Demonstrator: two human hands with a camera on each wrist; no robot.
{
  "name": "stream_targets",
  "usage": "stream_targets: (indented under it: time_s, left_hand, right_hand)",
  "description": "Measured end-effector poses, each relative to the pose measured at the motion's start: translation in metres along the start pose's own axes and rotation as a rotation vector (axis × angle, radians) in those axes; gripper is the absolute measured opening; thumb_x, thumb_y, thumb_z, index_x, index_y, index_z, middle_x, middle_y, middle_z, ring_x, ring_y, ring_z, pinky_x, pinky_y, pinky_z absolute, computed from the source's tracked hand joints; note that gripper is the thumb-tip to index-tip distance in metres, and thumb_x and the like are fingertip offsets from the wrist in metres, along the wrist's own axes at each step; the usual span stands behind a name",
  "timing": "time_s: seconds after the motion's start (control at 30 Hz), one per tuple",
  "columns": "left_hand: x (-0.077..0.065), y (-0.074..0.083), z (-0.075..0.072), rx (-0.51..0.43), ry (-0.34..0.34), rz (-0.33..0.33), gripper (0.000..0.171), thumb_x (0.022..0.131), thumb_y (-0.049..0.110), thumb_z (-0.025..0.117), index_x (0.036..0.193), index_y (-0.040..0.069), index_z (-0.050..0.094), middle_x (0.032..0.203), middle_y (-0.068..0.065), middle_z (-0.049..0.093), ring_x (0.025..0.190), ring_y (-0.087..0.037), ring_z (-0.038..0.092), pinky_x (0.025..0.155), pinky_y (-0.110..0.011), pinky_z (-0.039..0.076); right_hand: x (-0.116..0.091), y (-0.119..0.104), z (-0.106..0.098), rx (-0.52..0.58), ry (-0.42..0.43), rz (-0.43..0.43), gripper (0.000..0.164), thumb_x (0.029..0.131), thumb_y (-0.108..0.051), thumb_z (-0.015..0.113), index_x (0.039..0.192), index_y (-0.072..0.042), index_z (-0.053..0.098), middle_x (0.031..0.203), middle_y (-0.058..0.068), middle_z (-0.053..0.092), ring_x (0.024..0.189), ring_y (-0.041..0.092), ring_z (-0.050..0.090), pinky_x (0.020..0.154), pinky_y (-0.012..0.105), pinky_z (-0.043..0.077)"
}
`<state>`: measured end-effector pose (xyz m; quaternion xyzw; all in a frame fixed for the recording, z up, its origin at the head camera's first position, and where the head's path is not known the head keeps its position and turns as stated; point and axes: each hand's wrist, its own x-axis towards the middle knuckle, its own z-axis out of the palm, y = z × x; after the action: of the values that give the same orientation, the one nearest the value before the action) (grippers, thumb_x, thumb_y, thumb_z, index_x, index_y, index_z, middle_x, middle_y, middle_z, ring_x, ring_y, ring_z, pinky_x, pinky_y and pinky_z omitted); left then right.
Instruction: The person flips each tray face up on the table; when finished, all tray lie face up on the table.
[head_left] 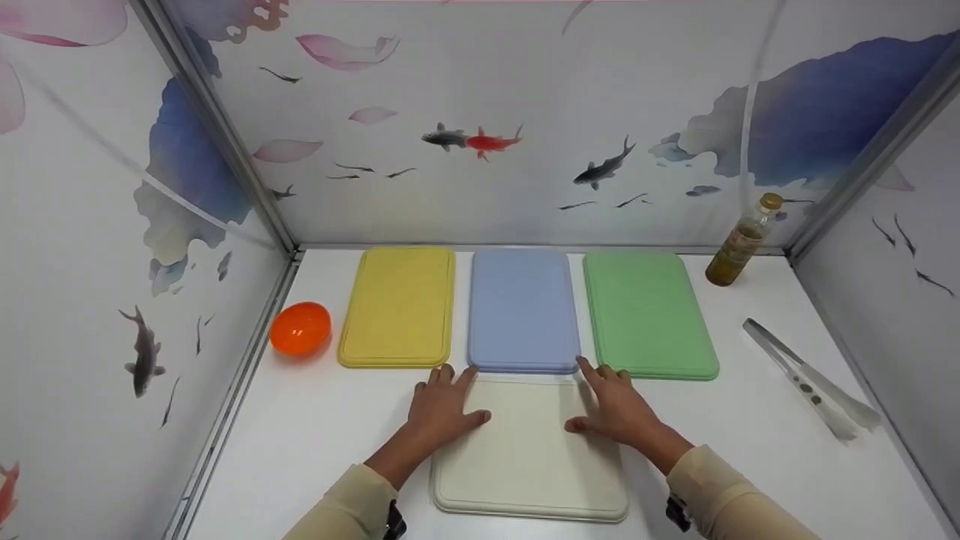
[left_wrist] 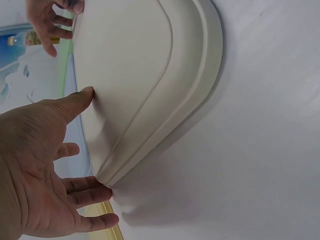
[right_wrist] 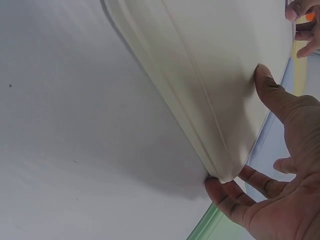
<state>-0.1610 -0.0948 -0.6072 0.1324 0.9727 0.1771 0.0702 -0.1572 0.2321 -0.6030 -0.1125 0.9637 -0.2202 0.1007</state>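
Directly in front of blue board point(head_left: 523, 309): cream board point(head_left: 529, 466), far corners gripped by left hand point(head_left: 442, 407) and right hand point(head_left: 621, 407), set apart; blue board could be skewed by uneven pushing

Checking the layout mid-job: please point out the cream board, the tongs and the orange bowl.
Cream board point(head_left: 530, 457), head view: bare middle surface.
Tongs point(head_left: 830, 387), head view: right-hand prong, partway along.
Orange bowl point(head_left: 300, 328), head view: middle of visible surface.

Left sleeve point(head_left: 346, 499), right sleeve point(head_left: 724, 491): plain tan cloth; small black fitting point(head_left: 395, 521) showing beside each.
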Motion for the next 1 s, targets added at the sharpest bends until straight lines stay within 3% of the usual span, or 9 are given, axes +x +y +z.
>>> stream_targets:
  time_s: [0.17,0.33,0.43,0.6,0.8,1.0]
  left_hand:
    - [0.000,-0.001,0.004,-0.049,0.031,-0.013,0.083,0.094,0.044,0.087,0.161,0.008,0.054,0.141,-0.029,0.059,0.127,-0.042,0.053,0.103,-0.060,0.051]
    - [-0.005,-0.001,0.007,-0.260,0.056,-0.033,0.082,0.096,0.034,0.086,0.164,0.007,0.048,0.152,-0.036,0.050,0.129,-0.047,0.047,0.105,-0.063,0.050]
    - [-0.008,-0.002,0.008,-0.371,0.107,-0.023,0.077,0.098,0.032,0.083,0.163,0.012,0.048,0.156,-0.036,0.047,0.130,-0.049,0.046,0.101,-0.068,0.050]
    - [-0.010,-0.002,0.008,-0.484,0.149,-0.040,0.070,0.099,0.029,0.078,0.162,0.014,0.050,0.162,-0.035,0.044,0.135,-0.052,0.047,0.105,-0.073,0.048]
    - [-0.008,-0.003,0.006,-0.516,0.155,-0.083,0.069,0.101,0.026,0.077,0.163,0.017,0.050,0.168,-0.028,0.042,0.142,-0.048,0.046,0.112,-0.068,0.049]
    - [-0.009,-0.002,-0.001,-0.567,0.232,-0.090,0.058,0.103,0.024,0.075,0.157,0.019,0.057,0.167,-0.022,0.044,0.151,-0.046,0.044,0.118,-0.066,0.046]
  right_hand:
    - [0.002,-0.003,0.003,0.006,0.022,0.045,0.122,0.078,-0.047,0.101,0.170,0.000,0.035,0.150,0.037,0.053,0.134,0.055,0.053,0.100,0.063,0.058]
    - [0.001,-0.005,0.006,-0.017,0.059,0.117,0.127,0.075,-0.052,0.102,0.165,0.010,0.036,0.143,0.041,0.053,0.124,0.052,0.057,0.095,0.059,0.059]
    - [0.001,-0.007,0.008,-0.041,0.083,0.129,0.127,0.074,-0.053,0.102,0.162,0.013,0.039,0.135,0.039,0.057,0.115,0.050,0.060,0.091,0.056,0.060]
    - [0.001,-0.009,0.008,-0.067,0.098,0.121,0.127,0.073,-0.052,0.103,0.159,0.017,0.041,0.131,0.040,0.061,0.111,0.052,0.062,0.091,0.056,0.060]
    - [-0.001,-0.006,0.008,-0.051,0.106,0.110,0.125,0.076,-0.053,0.101,0.159,0.017,0.040,0.138,0.041,0.061,0.120,0.056,0.063,0.097,0.059,0.059]
    - [-0.006,-0.001,0.007,0.041,0.124,0.092,0.123,0.078,-0.052,0.099,0.163,0.014,0.038,0.147,0.044,0.055,0.131,0.057,0.060,0.102,0.063,0.057]
